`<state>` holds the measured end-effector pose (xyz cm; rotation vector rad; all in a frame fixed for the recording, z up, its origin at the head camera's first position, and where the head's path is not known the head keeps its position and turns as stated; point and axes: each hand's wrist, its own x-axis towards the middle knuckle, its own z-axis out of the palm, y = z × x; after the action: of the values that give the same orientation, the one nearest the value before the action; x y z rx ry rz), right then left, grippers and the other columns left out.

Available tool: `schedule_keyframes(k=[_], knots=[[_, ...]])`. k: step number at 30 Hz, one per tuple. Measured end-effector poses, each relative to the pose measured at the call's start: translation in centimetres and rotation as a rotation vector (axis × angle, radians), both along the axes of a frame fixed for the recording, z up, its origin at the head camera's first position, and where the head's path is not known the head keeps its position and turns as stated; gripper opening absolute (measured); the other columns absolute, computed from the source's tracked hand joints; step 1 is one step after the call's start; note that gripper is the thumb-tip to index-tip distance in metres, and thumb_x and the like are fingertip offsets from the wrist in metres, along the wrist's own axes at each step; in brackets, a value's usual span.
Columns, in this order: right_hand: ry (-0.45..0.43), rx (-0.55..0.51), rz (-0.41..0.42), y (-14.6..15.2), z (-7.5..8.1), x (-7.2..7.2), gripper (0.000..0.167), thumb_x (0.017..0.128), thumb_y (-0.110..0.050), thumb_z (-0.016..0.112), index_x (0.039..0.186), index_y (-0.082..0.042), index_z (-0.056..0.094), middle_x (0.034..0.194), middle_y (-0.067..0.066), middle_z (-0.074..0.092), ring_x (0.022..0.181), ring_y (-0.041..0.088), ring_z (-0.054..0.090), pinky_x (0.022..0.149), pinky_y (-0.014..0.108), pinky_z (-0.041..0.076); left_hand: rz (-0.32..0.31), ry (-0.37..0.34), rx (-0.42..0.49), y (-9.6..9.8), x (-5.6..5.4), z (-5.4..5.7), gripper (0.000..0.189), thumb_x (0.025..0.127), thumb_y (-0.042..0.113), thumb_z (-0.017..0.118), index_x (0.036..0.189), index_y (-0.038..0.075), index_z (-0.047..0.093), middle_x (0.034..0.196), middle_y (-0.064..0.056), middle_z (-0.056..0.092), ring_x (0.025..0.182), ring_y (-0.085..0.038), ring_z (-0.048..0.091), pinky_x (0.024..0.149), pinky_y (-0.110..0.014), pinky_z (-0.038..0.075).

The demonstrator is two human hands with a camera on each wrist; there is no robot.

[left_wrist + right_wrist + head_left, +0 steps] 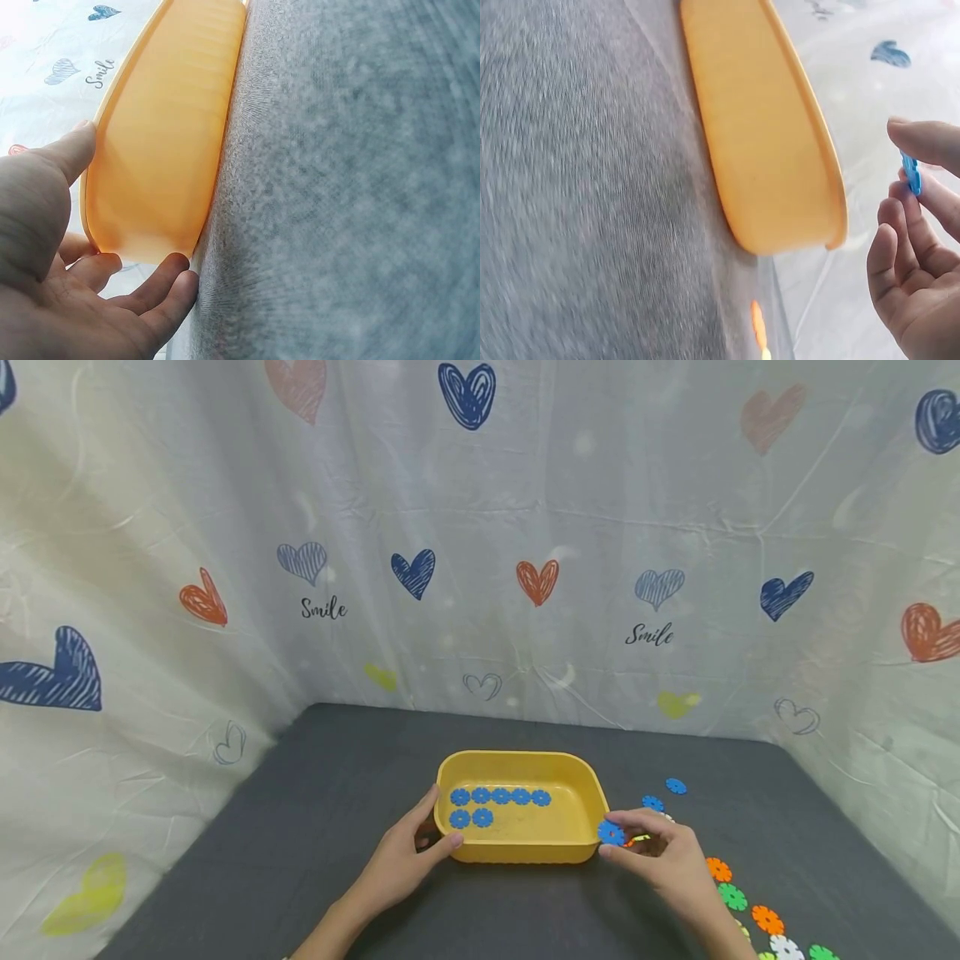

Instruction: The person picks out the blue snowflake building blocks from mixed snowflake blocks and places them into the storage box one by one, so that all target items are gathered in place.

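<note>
A yellow plastic tray sits on the dark table, with several blue notched plastic discs lying in two rows on its floor. My left hand grips the tray's near left corner, thumb on the rim and fingers around the outer wall; the left wrist view shows the fingertips against the tray. Beside the tray's right end, my right hand pinches one blue notched disc between thumb and fingers. In the right wrist view that blue disc appears edge-on, apart from the tray.
Loose discs trail along the table's right side: blue ones at the back, then orange, green and white nearer. My right hand and forearm hide part of them. A heart-printed curtain encloses the table.
</note>
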<state>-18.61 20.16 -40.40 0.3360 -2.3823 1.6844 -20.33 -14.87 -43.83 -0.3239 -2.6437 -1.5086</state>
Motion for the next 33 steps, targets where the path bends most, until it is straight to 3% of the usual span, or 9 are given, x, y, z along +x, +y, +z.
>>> schedule_keyframes(k=[22, 33], knots=[[0.030, 0.053, 0.024, -3.0, 0.1, 0.2, 0.031, 0.074, -0.012, 0.088, 0.102, -0.018, 0.076, 0.094, 0.002, 0.065, 0.080, 0.023, 0.059, 0.069, 0.028, 0.055, 0.002, -0.001, -0.001, 0.0, 0.0, 0.0, 0.087, 0.090, 0.043, 0.071, 0.157, 0.010, 0.026, 0.157, -0.009, 0.031, 0.126, -0.026, 0.051, 0.094, -0.047, 0.049], [0.081, 0.045, 0.090, -3.9, -0.2, -0.4, 0.031, 0.075, -0.011, 0.088, 0.103, -0.015, 0.076, 0.096, 0.001, 0.067, 0.083, 0.020, 0.061, 0.070, 0.029, 0.056, -0.001, 0.002, -0.008, 0.0, 0.0, 0.0, 0.087, 0.090, 0.043, 0.071, 0.157, 0.010, 0.026, 0.157, -0.008, 0.029, 0.127, -0.027, 0.050, 0.093, -0.047, 0.049]])
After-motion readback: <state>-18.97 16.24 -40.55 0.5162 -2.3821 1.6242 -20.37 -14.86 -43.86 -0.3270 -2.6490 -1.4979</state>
